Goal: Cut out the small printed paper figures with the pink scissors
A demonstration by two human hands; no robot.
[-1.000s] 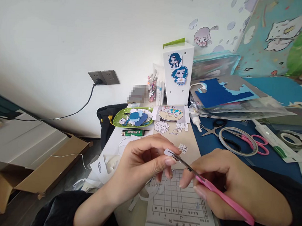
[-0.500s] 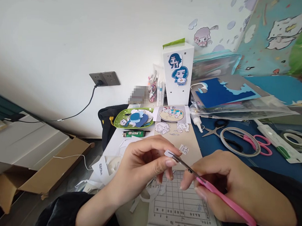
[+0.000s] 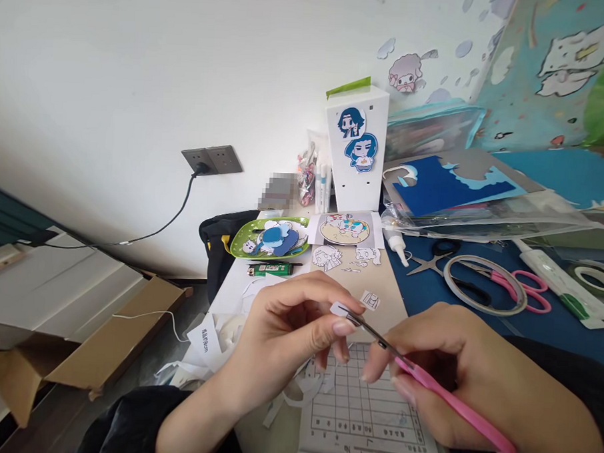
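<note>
Between the thumb and fingertips of my left hand [image 3: 298,320] is a small piece of white paper [image 3: 337,309]. My right hand [image 3: 441,366] grips pink-handled scissors [image 3: 454,407], whose dark blades reach up to the paper beside my left fingertips. Whether the blades are parted there is too small to tell. Just beyond my left fingertips lies a small paper cutout with black line drawing [image 3: 371,300]. Farther back are line-drawn figure cutouts [image 3: 326,258] and a printed picture of a round plate-like design [image 3: 345,229]. Below my hands lies a printed form [image 3: 354,396].
A green tray [image 3: 238,240] holds blue and white cutouts. At right are black-handled scissors [image 3: 430,262], a tape roll [image 3: 447,276], another pink pair of scissors [image 3: 532,282] and a glue bottle [image 3: 396,242]. Paper scraps [image 3: 204,342] lie at left, with a cardboard box [image 3: 122,332] on the floor.
The whole view has shifted slightly, so things appear a little farther right. My hands, the paper piece and the scissors keep nearly the same pose.
</note>
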